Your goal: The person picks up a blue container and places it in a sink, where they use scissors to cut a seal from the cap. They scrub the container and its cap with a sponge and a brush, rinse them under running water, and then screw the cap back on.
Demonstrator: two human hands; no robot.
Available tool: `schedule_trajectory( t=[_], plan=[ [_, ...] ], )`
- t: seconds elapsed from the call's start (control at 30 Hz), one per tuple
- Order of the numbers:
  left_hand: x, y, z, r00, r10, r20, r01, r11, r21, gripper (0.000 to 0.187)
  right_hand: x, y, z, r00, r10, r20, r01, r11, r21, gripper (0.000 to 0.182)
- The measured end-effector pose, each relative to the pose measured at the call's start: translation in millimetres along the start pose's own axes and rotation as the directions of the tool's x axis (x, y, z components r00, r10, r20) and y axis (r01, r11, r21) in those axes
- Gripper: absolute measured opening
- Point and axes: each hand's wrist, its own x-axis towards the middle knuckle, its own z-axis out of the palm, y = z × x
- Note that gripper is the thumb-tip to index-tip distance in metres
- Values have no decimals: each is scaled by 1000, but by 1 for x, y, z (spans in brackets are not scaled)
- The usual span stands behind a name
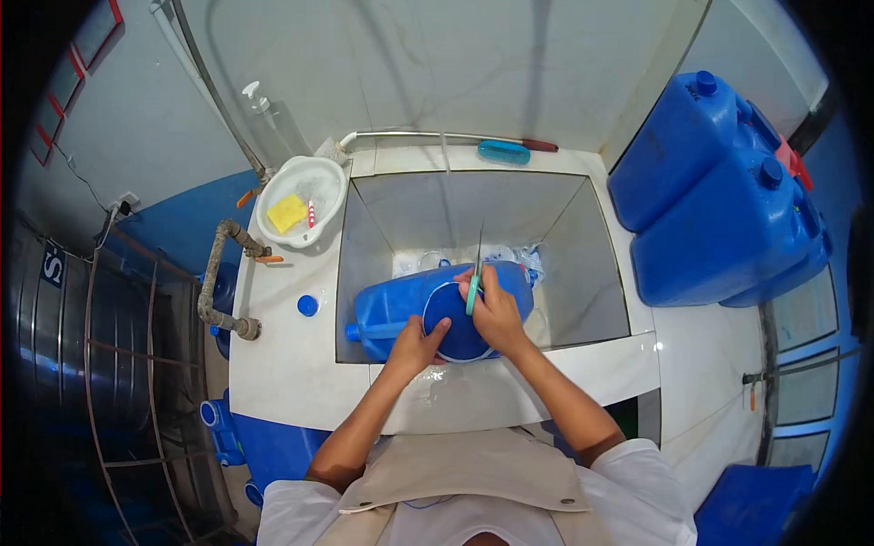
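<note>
Currently my left hand (419,346) grips the blue round piece (460,338) at its eight-o'clock edge, over six o'clock of the sink (587,264), my right hand (498,317) clasps the teal-handled tool (472,298), and I judge the piece light, stiff, slippery if wet, best held by its rim

1. Knife (472,293) in my right hand (496,314): thin metal blade; smooth green handle, apparently plastic.
2. Blue disc (462,335) in my left hand (421,345): smooth plastic, pale-rimmed.
3. Blue jug (387,305) beneath my hands: smooth, slightly translucent plastic.
4. Jerrycans (710,250): glossy blue plastic.
5. Basin (299,240): glossy white plastic; within, a sponge (287,214) of matt yellow foam.
6. Sink (587,264): smooth grey slabs, faintly veined.
7. Bent pipe (211,287): rough, mottled metal.
8. Tank (73,337): shiny metal.
9. My apron (473,469): matt beige cloth.
</note>
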Motion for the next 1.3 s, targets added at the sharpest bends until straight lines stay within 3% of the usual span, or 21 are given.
schedule_trajectory(
  t=[0.07, 0.1, 0.17, 0.23, 0.27, 0.3, 0.33, 0.4, 0.43, 0.47, 0.57, 0.6, 0.63, 0.7, 0.77, 0.8, 0.83, 0.9, 1.0, 1.13, 1.3],
  plan=[
    [-11, 19, -1, 999, -51, 10, 52, 996, -70, 52, 21, -4, -4, 961, 181, 209, -144, 973, -179, 37],
    [-24, 33, -3, 992, -94, 79, 108, 974, -200, 51, 33, -4, -6, 963, 180, 202, -144, 973, -178, 37],
    [-36, 41, -5, 978, -134, 159, 179, 930, -321, 51, 48, -3, -8, 911, 92, 402, -131, 989, 70, 41],
    [-29, 50, -21, 1000, -8, 13, 12, 947, -322, 45, 52, -2, -7, 924, 89, 371, -148, 980, 133, 40],
    [-12, 44, -33, 993, 96, -72, -105, 986, -131, 37, 53, 1, -5, 953, 128, 274, -257, 822, 508, 39],
    [-7, 65, -37, 988, 119, -102, -143, 954, -265, 35, 53, -10, -6, 958, 206, 200, -281, 520, 807, 37],
    [2, 90, -42, 982, 137, -131, -178, 903, -390, 33, 54, -18, -20, 948, 222, 226, -306, 451, 838, 32],
    [43, 128, -57, 981, 106, -165, -173, 864, -473, 30, 54, -15, -35, 964, 250, 87, -217, 556, 803, 32],
    [85, 134, -68, 976, 114, -185, -181, 898, -401, 27, 56, -15, -46, 963, 263, -53, -138, 655, 743, 33],
    [138, 130, -71, 971, 125, -205, -188, 925, -329, 24, 54, -12, -56, 962, 268, -53, -138, 645, 751, 34],
    [253, 137, -42, 994, -103, 42, 109, 975, -193, 11, 42, -4, -74, 954, 300, -27, -196, 689, 698, 37],
    [342, 108, -32, 971, -211, 114, 216, 976, -34, 9, 38, 4, -76, 956, 292, -44, -178, 690, 701, 37],
    [313, 136, -10, 963, -268, 2, 267, 960, 83, 9, 34, 13, -77, 952, 307, 5, -235, 719, 654, 38],
    [450, 68, -6, 886, -434, 162, 431, 901, 54, 8, 32, 25, -92, 945, 324, 32, -279, 754, 594, 39],
    [402, 88, 24, 976, -202, 84, 180, 959, 220, 7, 24, 27, -106, 902, 418, 112, -399, 703, 588, 41],
    [370, 102, 40, 996, -81, 43, 64, 946, 317, 6, 23, 28, -113, 860, 475, 186, -467, 586, 662, 44],
    [345, 108, 47, 994, -73, 85, 57, 982, 178, 12, 21, 33, -116, 851, 488, 197, -481, 569, 668, 44],
    [299, 121, 52, 957, 228, 181, -258, 952, 164, 21, 25, 37, -120, 845, 396, 359, -520, 454, 723, 47],
    [207, 157, 52, 898, 423, 120, -434, 898, 76, 29, 33, 21, -111, 818, 340, 464, -571, 374, 731, 51],
    [153, 160, 15, 846, 514, 140, -523, 851, 37, 34, 45, 7, -89, 795, 220, 566, -607, 263, 750, 51],
    [114, 148, -26, 842, 532, 86, -535, 844, 18, 37, 47, -17, -59, 779, 155, 608, -622, 310, 719, 48]
  ],
)
